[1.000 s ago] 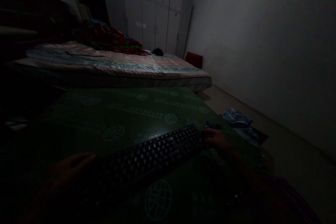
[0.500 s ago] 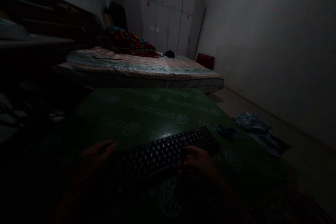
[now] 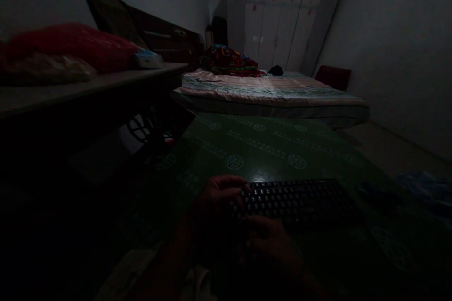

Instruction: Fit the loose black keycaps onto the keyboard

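Note:
A black keyboard (image 3: pixel 300 200) lies on the green table (image 3: pixel 268 146), in very dim light. My left hand (image 3: pixel 221 193) is at the keyboard's left end, its fingers bent over the far left corner and touching it. Just nearer to me, my right hand (image 3: pixel 270 240) is closed in a pinch by the front left edge. Whatever may be between the right fingers is lost in the dark. Below my hands, the lower parts of both forearms fade into shadow.
A dark crumpled item (image 3: pixel 379 195) lies right of the keyboard, with bluish cloth (image 3: pixel 423 188) beyond. On the left, a shelf (image 3: pixel 169 69) holds a red bag (image 3: pixel 77 47). A bed (image 3: pixel 275 91) stands behind the table. Pale fabric (image 3: pixel 130 268) shows at the bottom.
The view has swung left. My left hand has come onto the keyboard's left end, and my right hand has moved left from its middle to join it.

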A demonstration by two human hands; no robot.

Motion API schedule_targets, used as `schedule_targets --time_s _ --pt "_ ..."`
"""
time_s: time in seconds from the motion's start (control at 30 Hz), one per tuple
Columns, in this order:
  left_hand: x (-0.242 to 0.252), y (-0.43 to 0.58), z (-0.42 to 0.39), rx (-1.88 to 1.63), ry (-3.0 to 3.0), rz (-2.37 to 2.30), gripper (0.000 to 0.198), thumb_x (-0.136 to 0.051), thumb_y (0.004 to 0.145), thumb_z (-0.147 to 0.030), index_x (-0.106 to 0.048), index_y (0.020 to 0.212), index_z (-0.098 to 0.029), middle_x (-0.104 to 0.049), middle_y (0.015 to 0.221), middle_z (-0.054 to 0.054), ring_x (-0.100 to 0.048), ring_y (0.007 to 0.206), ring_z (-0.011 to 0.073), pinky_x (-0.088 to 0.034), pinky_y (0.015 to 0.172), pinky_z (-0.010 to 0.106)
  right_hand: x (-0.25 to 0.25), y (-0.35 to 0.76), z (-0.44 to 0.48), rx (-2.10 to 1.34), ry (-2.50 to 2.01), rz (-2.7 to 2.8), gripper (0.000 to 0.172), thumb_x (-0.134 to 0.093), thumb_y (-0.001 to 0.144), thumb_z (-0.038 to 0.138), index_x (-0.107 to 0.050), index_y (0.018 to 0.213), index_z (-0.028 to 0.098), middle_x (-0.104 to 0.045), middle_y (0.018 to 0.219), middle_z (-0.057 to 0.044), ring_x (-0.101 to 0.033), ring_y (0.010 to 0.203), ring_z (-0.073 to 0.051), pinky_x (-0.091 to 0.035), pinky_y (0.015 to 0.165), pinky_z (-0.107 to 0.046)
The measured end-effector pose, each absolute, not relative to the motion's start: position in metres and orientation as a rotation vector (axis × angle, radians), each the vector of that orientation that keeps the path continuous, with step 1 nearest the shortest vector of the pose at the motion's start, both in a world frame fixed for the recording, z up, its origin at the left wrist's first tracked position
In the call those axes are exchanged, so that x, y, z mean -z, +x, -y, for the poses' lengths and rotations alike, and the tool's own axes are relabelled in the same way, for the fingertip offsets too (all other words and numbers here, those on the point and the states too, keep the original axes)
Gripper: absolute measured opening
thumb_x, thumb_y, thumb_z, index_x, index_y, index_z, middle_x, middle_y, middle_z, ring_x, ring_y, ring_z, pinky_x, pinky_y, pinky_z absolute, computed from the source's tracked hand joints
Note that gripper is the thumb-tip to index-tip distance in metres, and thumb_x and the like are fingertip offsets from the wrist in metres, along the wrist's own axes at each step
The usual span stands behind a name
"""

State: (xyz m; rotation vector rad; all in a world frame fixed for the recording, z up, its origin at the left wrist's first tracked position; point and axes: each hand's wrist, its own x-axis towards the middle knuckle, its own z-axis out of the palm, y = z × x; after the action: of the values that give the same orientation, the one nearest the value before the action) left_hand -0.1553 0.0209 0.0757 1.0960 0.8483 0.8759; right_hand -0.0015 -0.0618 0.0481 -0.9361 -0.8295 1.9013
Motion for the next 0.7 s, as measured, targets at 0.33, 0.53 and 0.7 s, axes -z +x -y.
schedule_targets --time_s 0.33,0.53,0.7 --pt "-0.076 -0.155 -0.02 -0.841 1.069 -0.827 0.017 -0.07 0.066 -0.023 -0.073 0.079 -0.013 -0.072 0.076 0.007 -0.06 0.055 0.0108 -0.044 0.052 0.02 -0.04 -0.004 0.063 -1.903 -0.9 0.823 0.029 -0.068 0.054 0.019 -0.068 0.082 0.012 -0.063 0.064 -0.003 -0.058 0.053 -0.011 -0.044 0.055 -0.025" --pt "-0.074 -0.156 -0.023 -0.786 1.103 -0.788 0.021 -0.066 0.063 -0.018 -0.073 0.081 -0.012 -0.072 0.074 0.007 -0.064 0.062 0.0149 -0.048 0.061 0.025 -0.038 -0.002 0.065 -1.873 -0.952 0.793 0.03 -0.063 0.053 0.013 -0.069 0.083 0.014 -0.065 0.065 -0.002 -0.059 0.054 -0.011 -0.044 0.055 -0.023" --pt "-0.076 -0.149 -0.018 -0.818 1.119 -0.859 0.02 -0.066 0.061 -0.015 -0.072 0.079 -0.013 -0.071 0.069 0.005 -0.062 0.058 0.014 -0.047 0.057 0.024 -0.04 -0.002 0.068 -1.872 -0.986 0.775 0.03 -0.062 0.052 0.014 -0.069 0.082 0.014 -0.064 0.063 -0.001 -0.058 0.053 -0.011 -0.043 0.052 -0.022"
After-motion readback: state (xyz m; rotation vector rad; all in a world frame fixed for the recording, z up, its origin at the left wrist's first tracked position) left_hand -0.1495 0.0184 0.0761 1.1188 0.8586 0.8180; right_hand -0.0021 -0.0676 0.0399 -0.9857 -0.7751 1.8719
